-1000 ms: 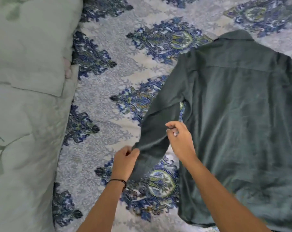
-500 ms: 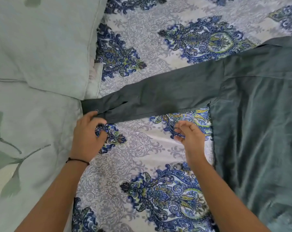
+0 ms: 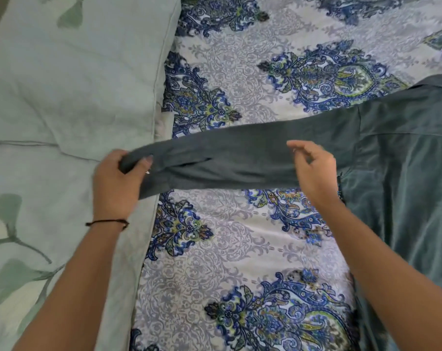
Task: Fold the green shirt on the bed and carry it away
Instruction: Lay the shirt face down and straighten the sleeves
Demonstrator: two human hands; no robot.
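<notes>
shirt: green shirt (image 3: 405,178) lies flat at the right side of the bed (image 3: 240,249); body and collar run out of frame on the right.
sleeve: sleeve (image 3: 240,153) is stretched leftward across the patterned bedsheet; cuff end reaches the pale green pillows (image 3: 62,84) along the left edge.
left hand: left hand (image 3: 116,183) has fingers clamped on the cuff, thumb over the top and cloth bunched in the grip. Thin black band (image 3: 108,222) on that wrist.
right hand: right hand (image 3: 313,173) is over the sleeve near the armpit, fingers apart and loosely curled, holding nothing. Cannot tell if it touches the cloth.
stage: judged early. Sleeve laid out, no fold made, nothing carried.
risk 1: only one hand grips. If the left pulls or swings the sleeve over with the right not pinning the shoulder, the whole body likely drags left and loses its flat lay.
risk 2: cuff is bunched in the fist, so the sleeve may land twisted or creased and the fold comes out lumpy.
risk 3: cuff sits at the pillow edge; it could catch or drape over the pillow instead of lying flat.
risk 4: far side of the shirt is out of view, so its lie can't be checked; an uneven far side would skew the fold.
</notes>
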